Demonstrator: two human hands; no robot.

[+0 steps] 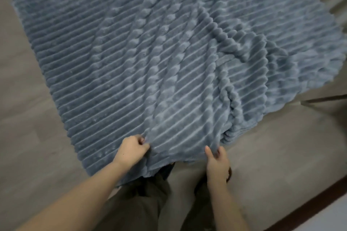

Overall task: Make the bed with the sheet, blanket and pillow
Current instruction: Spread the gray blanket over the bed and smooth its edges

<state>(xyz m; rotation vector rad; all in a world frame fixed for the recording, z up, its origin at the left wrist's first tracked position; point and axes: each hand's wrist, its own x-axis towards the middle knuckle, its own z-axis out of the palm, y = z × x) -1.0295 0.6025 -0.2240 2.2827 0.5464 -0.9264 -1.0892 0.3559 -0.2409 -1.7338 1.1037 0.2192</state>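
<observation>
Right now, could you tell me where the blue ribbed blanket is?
In the head view, the blue ribbed blanket spreads ahead above the grey floor, its near edge gripped by the left hand and right hand.

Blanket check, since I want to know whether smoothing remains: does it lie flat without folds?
No, the blanket has raised folds bunched along its right half near the right hand.

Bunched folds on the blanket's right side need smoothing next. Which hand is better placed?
Right hand, probably. It pinches the blanket edge just below the bunched folds; the left hand grips the flatter left part.
</observation>
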